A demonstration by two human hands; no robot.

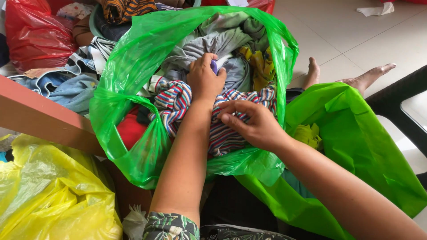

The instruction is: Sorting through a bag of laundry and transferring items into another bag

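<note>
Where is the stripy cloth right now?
In the head view, the striped cloth lies in the green bag, centre of the picture, under the left hand and right hand, beside yellow cloth.

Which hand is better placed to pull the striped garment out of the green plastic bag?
Probably the right hand: its fingers already pinch the striped knit garment near the front rim of the green plastic bag. The left hand is deeper in, fingers curled around something purple.

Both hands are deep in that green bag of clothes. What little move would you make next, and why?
Probably lift the striped cloth clear. The right hand already pinches its edge, the left hand presses on the pile, gripping something small and purple, and the cloth lies on top in the green bag, so it should come free easily.
</note>
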